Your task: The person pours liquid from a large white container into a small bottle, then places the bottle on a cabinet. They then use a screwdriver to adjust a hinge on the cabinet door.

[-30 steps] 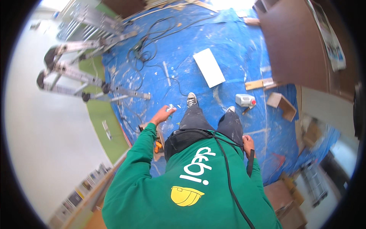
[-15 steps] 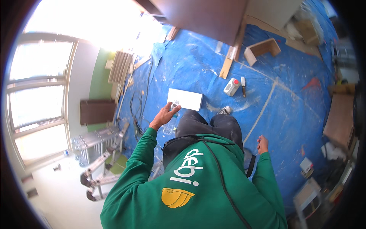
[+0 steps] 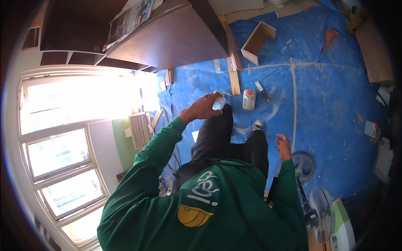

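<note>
My left hand (image 3: 202, 108) is raised in front of my left thigh, its fingers wrapped round a clear plastic bottle (image 3: 218, 103). Most of the bottle is hidden behind the hand. At my right side hangs my right hand (image 3: 283, 146), with loosely bent fingers held apart and nothing in them. On the blue floor sheet (image 3: 322, 100) ahead of my feet stands a whitish jug with a red cap (image 3: 249, 100). Beside it lies a brush with a pale head (image 3: 262, 91).
A large brown cabinet (image 3: 167, 39) bears newspaper (image 3: 130, 23) at the far left. Beyond the jug are a wooden plank (image 3: 235, 83) and an open wooden box (image 3: 258, 42). A standing fan (image 3: 322, 214) is close behind my right arm. Cables (image 3: 171, 161) lie at left.
My left hand has lifted the bottle up and forward, to the right. I have stepped ahead and the view has turned, bringing the cabinet nearer and the fan into sight.
</note>
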{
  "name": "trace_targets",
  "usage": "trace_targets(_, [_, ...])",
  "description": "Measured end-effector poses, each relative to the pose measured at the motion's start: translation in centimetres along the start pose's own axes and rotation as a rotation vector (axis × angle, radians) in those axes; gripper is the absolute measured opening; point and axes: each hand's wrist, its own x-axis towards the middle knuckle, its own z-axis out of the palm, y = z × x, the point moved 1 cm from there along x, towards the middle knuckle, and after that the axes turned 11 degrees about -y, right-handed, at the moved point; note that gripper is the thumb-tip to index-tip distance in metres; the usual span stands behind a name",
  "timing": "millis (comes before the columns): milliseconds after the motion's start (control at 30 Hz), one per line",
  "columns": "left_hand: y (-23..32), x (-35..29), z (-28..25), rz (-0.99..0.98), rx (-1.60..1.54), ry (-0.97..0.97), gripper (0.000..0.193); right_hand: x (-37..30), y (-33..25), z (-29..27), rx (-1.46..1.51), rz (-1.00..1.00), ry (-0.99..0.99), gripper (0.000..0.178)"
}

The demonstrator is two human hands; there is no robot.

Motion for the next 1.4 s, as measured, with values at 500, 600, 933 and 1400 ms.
trace_targets(500, [-19.3,-0.6,0.5,0.219,0.342,-0.872,0.055,-0.7,0.8,28.8,-0.764,-0.259,-0.39,0.033])
trace_targets(600, [-19.3,-2.6,-3.4,0.258,0.318,-0.919,0.052,-4.2,0.1,31.0,-0.439,-0.189,-0.447,0.032])
trace_targets(933, [-31.4,-8.7,3.5,0.18,-0.333,-1.355,0.053,-12.2,-1.8,32.8,-0.008,-0.082,-0.529,0.032])
trace_targets(1400, [-23.7,25.8,4.7,0.39,0.054,-0.677,0.046,35.6,-0.1,16.9,-1.174,-0.284,0.268,0.048])
